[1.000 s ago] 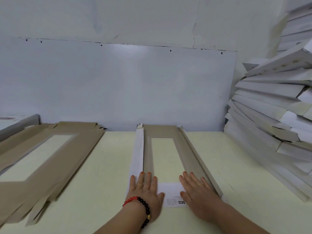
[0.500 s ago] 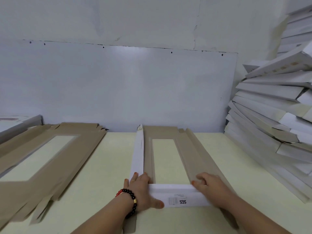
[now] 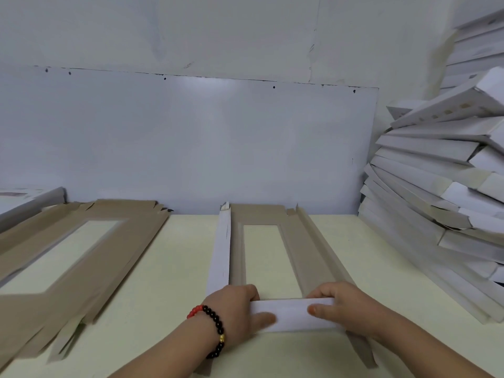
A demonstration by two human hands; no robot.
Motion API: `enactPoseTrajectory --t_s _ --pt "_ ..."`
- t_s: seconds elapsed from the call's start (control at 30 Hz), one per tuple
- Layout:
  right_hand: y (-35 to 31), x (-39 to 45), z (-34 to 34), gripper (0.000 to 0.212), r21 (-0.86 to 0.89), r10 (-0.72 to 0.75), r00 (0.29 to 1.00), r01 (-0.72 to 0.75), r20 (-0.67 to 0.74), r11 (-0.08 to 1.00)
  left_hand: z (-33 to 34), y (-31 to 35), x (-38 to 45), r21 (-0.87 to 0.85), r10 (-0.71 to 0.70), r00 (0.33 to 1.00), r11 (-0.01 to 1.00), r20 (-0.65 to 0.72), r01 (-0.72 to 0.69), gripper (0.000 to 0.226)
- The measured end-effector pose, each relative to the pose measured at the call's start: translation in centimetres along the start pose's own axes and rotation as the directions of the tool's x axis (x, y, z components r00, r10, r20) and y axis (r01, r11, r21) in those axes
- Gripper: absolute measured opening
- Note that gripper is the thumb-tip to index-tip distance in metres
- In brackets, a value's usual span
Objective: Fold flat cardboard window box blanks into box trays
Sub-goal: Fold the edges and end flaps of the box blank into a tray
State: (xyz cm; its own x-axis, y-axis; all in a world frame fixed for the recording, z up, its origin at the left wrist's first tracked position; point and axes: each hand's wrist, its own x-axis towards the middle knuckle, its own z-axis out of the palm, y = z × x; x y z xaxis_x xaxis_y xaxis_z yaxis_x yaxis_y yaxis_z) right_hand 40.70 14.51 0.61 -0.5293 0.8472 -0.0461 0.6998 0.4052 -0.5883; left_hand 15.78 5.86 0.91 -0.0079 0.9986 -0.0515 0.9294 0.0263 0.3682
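A long brown cardboard window box blank (image 3: 294, 249) lies on the table in front of me, with its rectangular window showing the table through it. Its left side wall (image 3: 222, 246) stands up, white face outward; the right side wall (image 3: 321, 252) is partly raised. The near end flap (image 3: 291, 315), white, stands folded up. My left hand (image 3: 234, 309), with a bead bracelet on the wrist, grips the flap's left end, thumb on its near face. My right hand (image 3: 343, 306) grips the right end the same way.
A stack of flat brown window blanks (image 3: 71, 255) lies at the left on the pale yellow table (image 3: 177, 268). Folded white box trays (image 3: 436, 208) are piled high at the right against the wall. A white board (image 3: 191, 145) stands behind the table.
Both hands went from pressing flat on the blank's near end to gripping the end flap. The white flap has been lifted and folded upright toward the window.
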Motion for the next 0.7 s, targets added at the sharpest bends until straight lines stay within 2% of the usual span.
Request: enactPoseTrajectory --t_s 0.07,0.13,0.23,0.3,0.33,0.4,0.43,0.53,0.67,0.7 --pt "-0.2 -0.7 0.4 0.021 -0.152 -0.032 0.999 0.036 0.026 0.988 0.4 0.3 -0.5 0.076 0.010 1.000 0.997 0.020 -0.011 0.034" --pt "-0.4 -1.0 1.4 0.035 -0.331 -0.028 0.998 0.047 0.063 0.942 1.3 0.6 -0.6 0.234 0.028 0.998 0.972 0.048 -0.039 0.038" --pt "-0.8 -1.1 3.4 0.054 -0.596 -0.088 0.994 0.113 0.072 0.795 3.5 1.0 -0.2 0.374 0.098 0.995 0.922 0.017 -0.097 0.044" --pt "-1.6 -1.2 5.1 0.056 -0.726 -0.220 0.975 0.136 -0.021 0.674 4.8 1.2 0.2 0.415 0.165 0.986 0.896 0.014 -0.156 0.052" --pt "-2.3 -1.3 5.8 0.055 -0.750 -0.270 0.960 0.124 -0.075 0.650 5.3 1.3 0.4 0.428 0.183 0.983 0.886 0.025 -0.176 0.057" --pt "-4.1 -1.1 7.2 0.053 -0.725 -0.318 0.942 0.147 -0.104 0.673 5.9 1.4 0.9 0.455 0.199 0.979 0.868 0.047 -0.198 0.063" --pt "-4.7 -1.0 7.6 0.052 -0.708 -0.284 0.956 0.148 -0.078 0.690 6.0 1.4 1.2 0.473 0.205 0.977 0.856 0.059 -0.208 0.065" --pt "-4.4 -0.6 8.2 0.052 -0.681 -0.306 0.952 0.219 -0.007 0.698 6.0 1.0 1.5 0.518 0.209 0.972 0.822 0.111 -0.236 0.067" --pt "-3.6 -1.0 7.2 0.068 -0.717 -0.087 0.991 0.135 0.104 0.684 5.8 -0.5 1.5 0.529 0.134 0.982 0.829 0.130 -0.183 0.066" --pt "-3.1 -1.1 6.7 0.072 -0.684 -0.043 0.988 0.135 0.150 0.716 5.8 -0.9 1.5 0.512 0.103 0.988 0.846 0.119 -0.150 0.066"
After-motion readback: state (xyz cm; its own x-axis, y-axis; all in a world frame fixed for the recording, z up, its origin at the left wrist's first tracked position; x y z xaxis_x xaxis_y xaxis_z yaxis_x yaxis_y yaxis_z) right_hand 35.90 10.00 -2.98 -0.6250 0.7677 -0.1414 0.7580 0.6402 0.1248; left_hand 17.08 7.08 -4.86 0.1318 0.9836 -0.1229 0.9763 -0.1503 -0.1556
